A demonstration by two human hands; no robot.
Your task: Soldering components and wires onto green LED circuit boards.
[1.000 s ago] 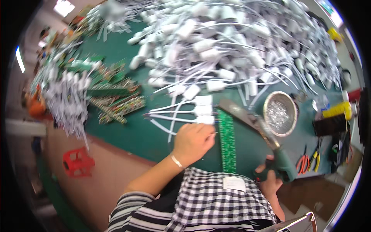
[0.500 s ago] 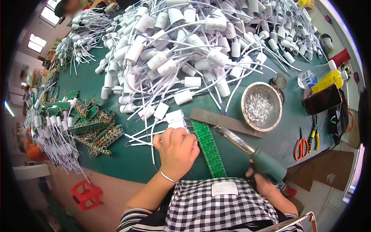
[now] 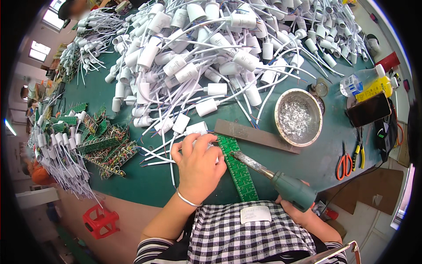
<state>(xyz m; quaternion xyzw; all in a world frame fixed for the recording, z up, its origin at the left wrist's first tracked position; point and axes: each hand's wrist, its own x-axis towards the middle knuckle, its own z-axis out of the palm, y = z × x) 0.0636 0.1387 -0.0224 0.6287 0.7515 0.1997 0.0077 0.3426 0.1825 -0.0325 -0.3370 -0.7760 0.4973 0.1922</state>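
Note:
My left hand (image 3: 198,163) rests on the green table (image 3: 145,185), fingers curled over a white wired module (image 3: 196,129) beside a long green circuit board strip (image 3: 237,167). My right hand (image 3: 303,211) grips the teal handle of a soldering iron (image 3: 281,182). Its metal tip touches the upper part of the strip, close to my left fingers. A flat grey bar (image 3: 257,135) lies just beyond the strip.
A big heap of white wired modules (image 3: 211,57) fills the far table. A round metal dish (image 3: 299,116) sits right of the bar. Orange scissors (image 3: 343,160), pliers, a phone (image 3: 368,110) and bottles lie far right. Green boards (image 3: 105,147) are piled left; a red stool (image 3: 100,220) stands below.
The view has tilted closer onto the table. My left hand has slid up onto the white module by the strip, and the iron's tip has come down onto the strip.

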